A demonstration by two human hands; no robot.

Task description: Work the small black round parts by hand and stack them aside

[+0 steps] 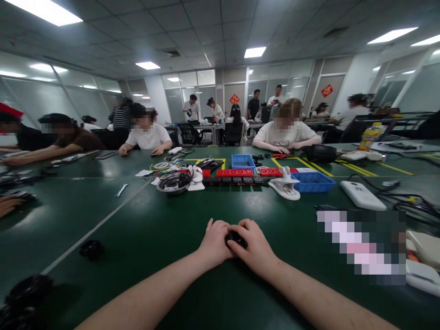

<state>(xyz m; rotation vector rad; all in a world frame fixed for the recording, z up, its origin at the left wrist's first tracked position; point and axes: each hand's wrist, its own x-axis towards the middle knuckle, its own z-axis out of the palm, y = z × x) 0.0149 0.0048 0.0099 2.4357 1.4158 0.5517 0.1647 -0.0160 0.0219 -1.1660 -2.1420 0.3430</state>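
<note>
A small black part point(236, 237) is sitting between both hands over the green table point(165, 220), the left hand point(216, 239) cupping its left side, the right hand point(255, 242) pinching it between thumb and fingers. A red diamond sign point(327, 90) and a bottle label point(369, 137) are showing marks too small to read. Ahead, red blocks point(234, 173), a white clip point(286, 188) and a blue tray point(314, 184) are blocking the table's middle.

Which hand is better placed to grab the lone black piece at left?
Probably the left hand: it's nearer that piece than the right hand, though both are around another black object.
</note>
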